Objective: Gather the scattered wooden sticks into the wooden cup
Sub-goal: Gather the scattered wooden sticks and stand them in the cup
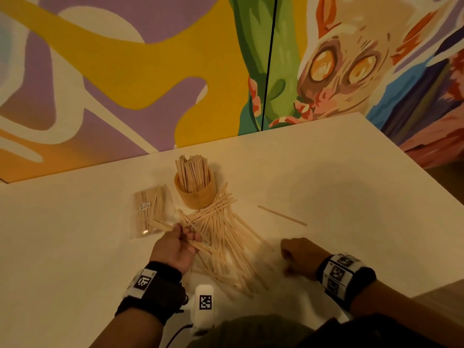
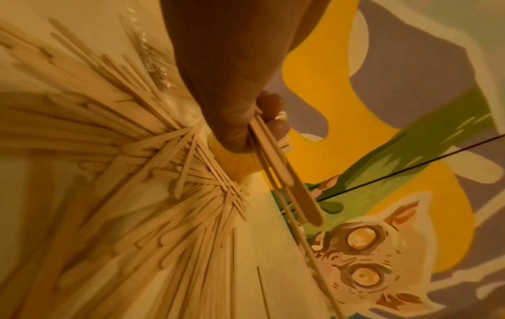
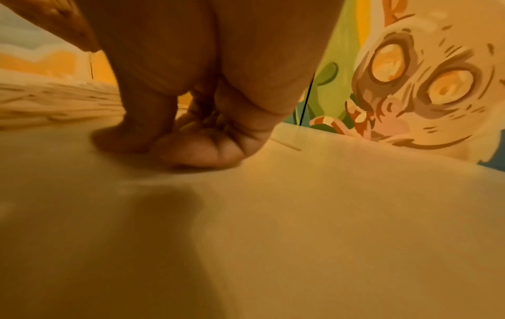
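Observation:
A round wooden cup (image 1: 194, 194) stands on the white table (image 1: 351, 177), packed with upright sticks (image 1: 192, 172). In front of it a big pile of scattered wooden sticks (image 1: 223, 237) fans toward me. My left hand (image 1: 180, 242) is at the pile's left edge and grips a few sticks; in the left wrist view these held sticks (image 2: 284, 172) jut from the left hand (image 2: 262, 120) past the cup (image 2: 235, 161). My right hand (image 1: 298, 257) rests right of the pile as a curled fist, knuckles (image 3: 191, 149) on the table, holding nothing. One lone stick (image 1: 282, 216) lies farther right.
A clear plastic bag of sticks (image 1: 150, 212) lies left of the cup. A white device with a square marker (image 1: 204, 305) sits at the near table edge. A painted wall (image 1: 125, 71) closes off the table's far side.

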A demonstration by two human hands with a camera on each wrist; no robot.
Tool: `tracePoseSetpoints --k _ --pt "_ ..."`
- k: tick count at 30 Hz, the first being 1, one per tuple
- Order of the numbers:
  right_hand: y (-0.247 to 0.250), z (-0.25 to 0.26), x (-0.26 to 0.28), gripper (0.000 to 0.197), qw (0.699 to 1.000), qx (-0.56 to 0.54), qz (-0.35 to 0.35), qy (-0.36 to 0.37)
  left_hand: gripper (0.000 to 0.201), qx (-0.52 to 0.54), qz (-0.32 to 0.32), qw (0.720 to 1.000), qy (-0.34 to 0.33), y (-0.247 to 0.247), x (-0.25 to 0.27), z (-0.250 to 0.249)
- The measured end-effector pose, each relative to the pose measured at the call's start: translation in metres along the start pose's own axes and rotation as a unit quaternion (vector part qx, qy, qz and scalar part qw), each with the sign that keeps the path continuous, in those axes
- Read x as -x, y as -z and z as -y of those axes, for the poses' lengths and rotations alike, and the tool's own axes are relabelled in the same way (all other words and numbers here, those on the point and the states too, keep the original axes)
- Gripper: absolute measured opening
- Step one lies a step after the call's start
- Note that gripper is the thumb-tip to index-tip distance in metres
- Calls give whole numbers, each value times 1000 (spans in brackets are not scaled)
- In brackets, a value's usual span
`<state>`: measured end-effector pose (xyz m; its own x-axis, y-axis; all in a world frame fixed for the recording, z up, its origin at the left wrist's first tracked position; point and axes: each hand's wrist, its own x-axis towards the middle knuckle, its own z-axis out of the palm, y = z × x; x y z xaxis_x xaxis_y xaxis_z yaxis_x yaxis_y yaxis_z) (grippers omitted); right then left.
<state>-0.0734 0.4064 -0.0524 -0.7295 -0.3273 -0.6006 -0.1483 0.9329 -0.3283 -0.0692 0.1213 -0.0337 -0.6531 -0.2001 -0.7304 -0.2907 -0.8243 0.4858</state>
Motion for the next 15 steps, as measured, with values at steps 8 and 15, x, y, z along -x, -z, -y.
tracePoseSetpoints --k 8,15 --pt "16 92 6 34 848 -512 130 25 22 45 18 993 -107 -18 10 3" --pt "30 117 -15 52 747 -654 95 -73 21 -48 153 972 -171 -21 24 11"
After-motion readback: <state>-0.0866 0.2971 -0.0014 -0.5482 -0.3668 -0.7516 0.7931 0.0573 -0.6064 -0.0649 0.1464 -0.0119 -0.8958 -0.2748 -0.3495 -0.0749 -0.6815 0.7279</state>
